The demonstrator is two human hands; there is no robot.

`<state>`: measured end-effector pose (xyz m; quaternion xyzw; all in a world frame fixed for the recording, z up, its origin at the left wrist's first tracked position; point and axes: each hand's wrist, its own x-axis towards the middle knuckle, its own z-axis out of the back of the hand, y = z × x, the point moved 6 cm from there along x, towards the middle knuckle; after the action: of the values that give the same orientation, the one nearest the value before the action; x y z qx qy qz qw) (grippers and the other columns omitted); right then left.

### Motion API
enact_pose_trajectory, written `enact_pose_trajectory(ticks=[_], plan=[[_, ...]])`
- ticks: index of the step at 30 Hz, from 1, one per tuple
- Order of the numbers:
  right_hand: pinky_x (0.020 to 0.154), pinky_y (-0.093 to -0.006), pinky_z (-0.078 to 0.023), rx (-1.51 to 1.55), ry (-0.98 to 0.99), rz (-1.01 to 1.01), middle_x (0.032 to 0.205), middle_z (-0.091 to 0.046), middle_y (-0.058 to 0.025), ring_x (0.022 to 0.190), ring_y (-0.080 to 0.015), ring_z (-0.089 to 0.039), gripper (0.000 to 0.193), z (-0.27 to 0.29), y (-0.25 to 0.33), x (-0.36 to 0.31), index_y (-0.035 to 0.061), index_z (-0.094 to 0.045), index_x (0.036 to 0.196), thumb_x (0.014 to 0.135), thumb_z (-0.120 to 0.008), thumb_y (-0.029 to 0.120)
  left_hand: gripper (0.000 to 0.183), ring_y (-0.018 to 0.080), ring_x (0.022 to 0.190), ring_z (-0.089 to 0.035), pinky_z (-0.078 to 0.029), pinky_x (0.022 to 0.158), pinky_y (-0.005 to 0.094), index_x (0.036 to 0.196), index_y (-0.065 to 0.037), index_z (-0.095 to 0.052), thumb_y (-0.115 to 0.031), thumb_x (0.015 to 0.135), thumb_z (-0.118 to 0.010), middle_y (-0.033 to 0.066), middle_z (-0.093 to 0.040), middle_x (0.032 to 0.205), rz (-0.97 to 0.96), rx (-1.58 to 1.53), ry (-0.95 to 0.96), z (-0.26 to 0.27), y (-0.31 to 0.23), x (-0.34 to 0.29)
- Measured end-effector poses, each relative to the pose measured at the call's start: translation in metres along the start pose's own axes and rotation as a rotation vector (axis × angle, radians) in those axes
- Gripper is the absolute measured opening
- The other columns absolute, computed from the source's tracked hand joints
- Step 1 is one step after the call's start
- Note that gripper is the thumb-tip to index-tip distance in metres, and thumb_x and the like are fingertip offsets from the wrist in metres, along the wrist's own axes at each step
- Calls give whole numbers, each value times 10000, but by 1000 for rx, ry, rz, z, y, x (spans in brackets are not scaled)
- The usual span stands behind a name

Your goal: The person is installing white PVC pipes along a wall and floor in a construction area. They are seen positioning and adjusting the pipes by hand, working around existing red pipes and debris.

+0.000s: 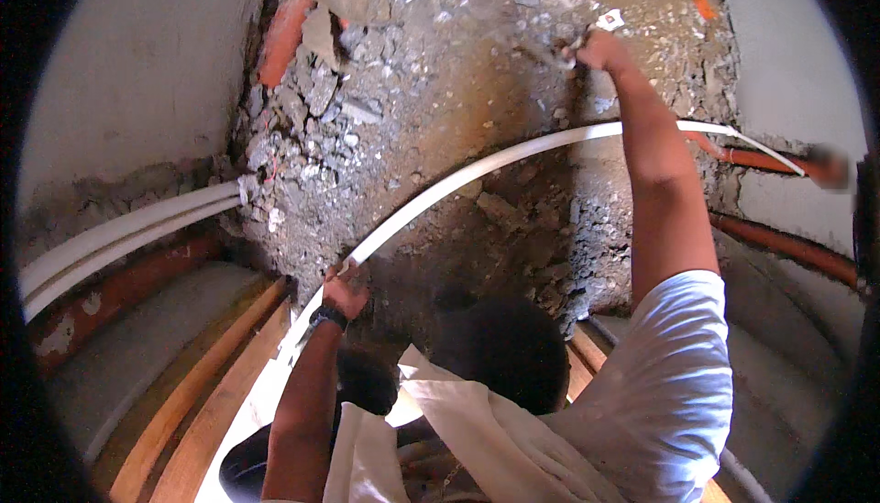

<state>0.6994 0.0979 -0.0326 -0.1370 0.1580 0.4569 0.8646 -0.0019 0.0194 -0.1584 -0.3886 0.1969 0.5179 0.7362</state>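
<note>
Pipe (477,171), white and curved, crosses rubble (339,177), partly hidden beneath the right forearm (643,113); left hand (345,294) grips it; right hand (598,50) reaches beyond, fingers too indistinct to tell their hold.

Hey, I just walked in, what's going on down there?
A person has the left hand closed around a long white pipe that curves over rubble-strewn ground. The right hand is stretched far forward, low over the ground beyond the pipe; whether it grips anything is too unclear to tell. An orange pipe shows beside the broken rubble at the upper left, and two more white pipes run along the left side.
</note>
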Motion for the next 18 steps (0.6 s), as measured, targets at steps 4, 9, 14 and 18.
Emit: enact_pose_trajectory(ticks=[4, 9, 14, 18], plan=[[937, -471, -520, 246, 42, -29, 1094, -703, -263, 1073, -400, -672, 708, -36, 29, -56, -10, -730, 1073, 747, -760, 618, 734, 403, 1324, -465, -394, 1121, 447, 1426, -98, -537, -295, 751, -749, 256, -520, 1406, -15, 117, -38, 1, 7, 0], [862, -454, -549, 567, -130, -112, 1007, -720, -256, 1000, -396, -696, 623, -101, 55, -126, -27, -739, 990, 742, -787, 543, 537, 337, 1157, -626, -543, 931, 407, 1237, -58, -672, -292, 760, -743, 252, -563, 1351, -54, 199, -80, -21, 23, 21], [635, -407, -547, 1451, 202, -215, 869, -703, -205, 721, -325, -697, 468, -217, 93, -150, -22, -658, 1123, 851, -733, 352, 622, 318, 1061, -673, -570, 868, 426, 1297, -63, -615, -370, 772, -745, 211, -642, 1215, 28, 277, 106, -47, 25, 68], [542, -359, -514, 1932, 401, -161, 691, -647, -99, 627, -199, -662, 447, -145, 206, -202, 48, -654, 953, 865, -752, 475, 757, 390, 1118, -625, -545, 915, 451, 1442, -81, -472, -430, 807, -691, 246, -572, 1253, 8, 441, 143, -23, 34, 43]])
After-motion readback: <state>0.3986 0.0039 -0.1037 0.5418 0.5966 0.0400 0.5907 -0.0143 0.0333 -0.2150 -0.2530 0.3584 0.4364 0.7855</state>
